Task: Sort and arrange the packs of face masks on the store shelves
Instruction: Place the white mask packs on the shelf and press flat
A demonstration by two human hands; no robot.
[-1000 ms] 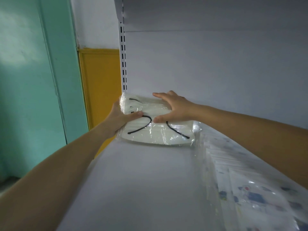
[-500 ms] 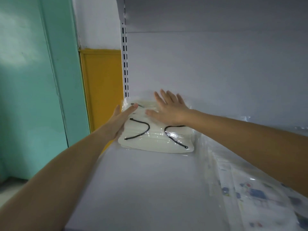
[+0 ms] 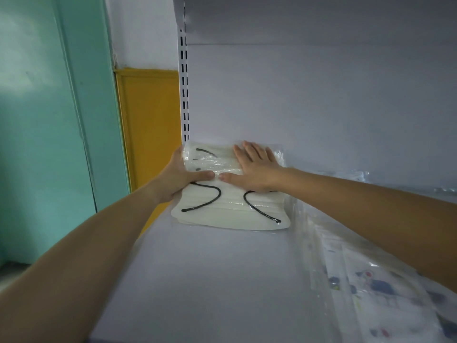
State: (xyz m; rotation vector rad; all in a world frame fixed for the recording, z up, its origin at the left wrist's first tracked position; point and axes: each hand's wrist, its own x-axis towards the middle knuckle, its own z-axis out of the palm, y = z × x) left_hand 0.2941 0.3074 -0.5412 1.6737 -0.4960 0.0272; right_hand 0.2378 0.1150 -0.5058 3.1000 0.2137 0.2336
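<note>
My left hand (image 3: pixel 178 179) holds the left edge of the pack of white masks (image 3: pixel 232 211): the thumb lies across the top of the clear wrapper, and the fingers run along the side of the pack toward the back. Whether they reach under it I cannot tell. My right hand (image 3: pixel 254 169) is spread flat on top of the same pack, fingers straight and a little apart, palm pressing down. Its thumb points toward my left thumb, and the two tips are nearly touching.

The pack lies flat on the shelf (image 3: pixel 210 280) under both hands, in the far left corner. Its rear edge is at the back panel (image 3: pixel 321 95) just beyond my right fingertips. Two black ear loops show through the wrapper on the part nearer me than my hands.

Right of my right forearm, other wrapped packs with printed patterns (image 3: pixel 383 293) lie along the shelf, and the nearest touches or almost touches the white pack's right edge. Just beyond my left hand rises the slotted upright (image 3: pixel 185 95). Left of that hand, off the shelf, are a yellow panel (image 3: pixel 148 120) and a teal wall (image 3: pixel 37 120).
</note>
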